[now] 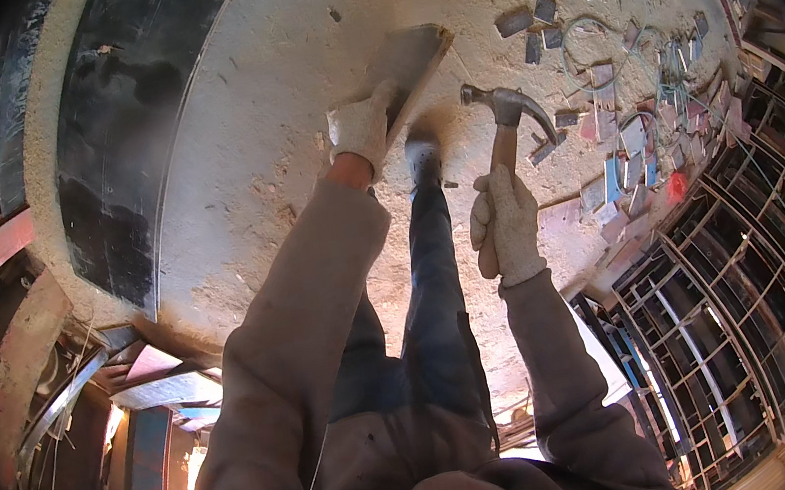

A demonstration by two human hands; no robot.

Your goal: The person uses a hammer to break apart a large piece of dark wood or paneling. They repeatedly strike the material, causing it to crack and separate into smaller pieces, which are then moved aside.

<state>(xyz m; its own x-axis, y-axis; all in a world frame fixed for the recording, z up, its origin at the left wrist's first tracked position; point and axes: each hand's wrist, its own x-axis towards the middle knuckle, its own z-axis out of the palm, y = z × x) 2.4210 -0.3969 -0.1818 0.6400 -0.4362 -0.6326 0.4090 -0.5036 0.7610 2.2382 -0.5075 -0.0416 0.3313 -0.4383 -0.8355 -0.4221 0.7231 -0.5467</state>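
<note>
My right hand (pixel 511 229), in a pale work glove, is closed around the wooden handle of a claw hammer (pixel 504 143). The hammer's metal head points away from me, its claw curving to the right. Ahead and to the left, my left hand (pixel 360 132), also gloved, grips the near end of a short dark board (pixel 409 56). That board is tilted, with one long edge facing right; the fingers around it are partly hidden. A shoe (pixel 423 160) shows on the ground between the board and the hammer.
Large dark sheets (pixel 125 131) lie along the left. Offcuts of board (pixel 514 23) are strewn over the dusty ground at the far right, among loops of wire (pixel 589 46) and a small red item (pixel 676 187). Metal grids (pixel 710 322) stand at right; boards (pixel 150 475) lean at lower left.
</note>
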